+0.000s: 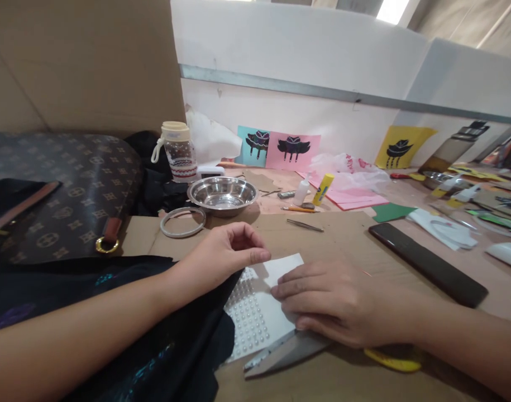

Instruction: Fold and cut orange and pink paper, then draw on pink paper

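Note:
A white sheet lies on the brown cardboard, with rows of small stick-on pearls on its left part. Just above the sheet's upper edge, my left hand curls its fingers, thumb and forefinger tips together; anything between them is too small to see. Palm down, my right hand rests its outstretched fingers on the sheet's right side. Under that hand lie scissors, blades pointing left and yellow handle partly hidden. Black fabric with shiny patches touches the sheet's left edge, below my left forearm.
Behind my hands are a steel bowl, a pale ring, tweezers, a glue stick and a small white bottle. A dark flat bar lies right. A brown patterned bag and tumbler stand left.

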`<state>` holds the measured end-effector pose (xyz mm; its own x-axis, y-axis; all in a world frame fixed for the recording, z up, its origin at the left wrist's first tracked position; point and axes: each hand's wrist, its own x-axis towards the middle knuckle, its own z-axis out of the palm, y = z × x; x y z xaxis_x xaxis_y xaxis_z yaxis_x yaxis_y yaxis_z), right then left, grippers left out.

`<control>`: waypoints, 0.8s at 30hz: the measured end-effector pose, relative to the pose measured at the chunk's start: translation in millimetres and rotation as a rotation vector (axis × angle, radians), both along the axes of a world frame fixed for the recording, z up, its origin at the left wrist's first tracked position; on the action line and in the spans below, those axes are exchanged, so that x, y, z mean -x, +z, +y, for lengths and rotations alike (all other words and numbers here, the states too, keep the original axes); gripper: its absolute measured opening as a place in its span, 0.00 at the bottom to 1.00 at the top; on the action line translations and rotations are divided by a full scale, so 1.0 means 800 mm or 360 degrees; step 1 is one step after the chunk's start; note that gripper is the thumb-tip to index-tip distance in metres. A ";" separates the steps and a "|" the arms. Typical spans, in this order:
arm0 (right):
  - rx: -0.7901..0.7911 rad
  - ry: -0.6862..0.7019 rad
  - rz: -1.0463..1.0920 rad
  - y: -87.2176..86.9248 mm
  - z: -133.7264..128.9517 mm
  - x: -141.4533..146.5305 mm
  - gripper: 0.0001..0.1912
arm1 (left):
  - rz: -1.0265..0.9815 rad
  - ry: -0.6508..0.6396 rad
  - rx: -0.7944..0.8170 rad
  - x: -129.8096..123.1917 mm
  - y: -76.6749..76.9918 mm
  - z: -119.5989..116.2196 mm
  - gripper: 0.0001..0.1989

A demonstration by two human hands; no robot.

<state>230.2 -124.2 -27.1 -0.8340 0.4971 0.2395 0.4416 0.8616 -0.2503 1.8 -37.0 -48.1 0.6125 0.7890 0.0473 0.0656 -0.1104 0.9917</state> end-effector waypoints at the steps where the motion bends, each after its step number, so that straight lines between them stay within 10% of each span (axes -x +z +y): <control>1: -0.0002 -0.0003 -0.0006 0.000 0.000 0.000 0.10 | 0.0034 0.0017 -0.0026 0.001 0.000 -0.001 0.11; 20: 0.0033 0.0033 0.0000 0.000 0.003 0.002 0.10 | -0.0071 -0.0055 0.0093 -0.001 -0.010 0.001 0.10; 24: 0.0049 0.0038 0.0034 -0.003 0.005 0.001 0.10 | 0.0069 -0.0019 -0.0069 0.003 0.012 -0.011 0.09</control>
<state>229.0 -120.1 -29.1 -0.8405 0.4846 0.2422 0.4153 0.8635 -0.2862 -0.3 -45.8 -38.2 0.6239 0.7796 0.0546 0.1067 -0.1542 0.9823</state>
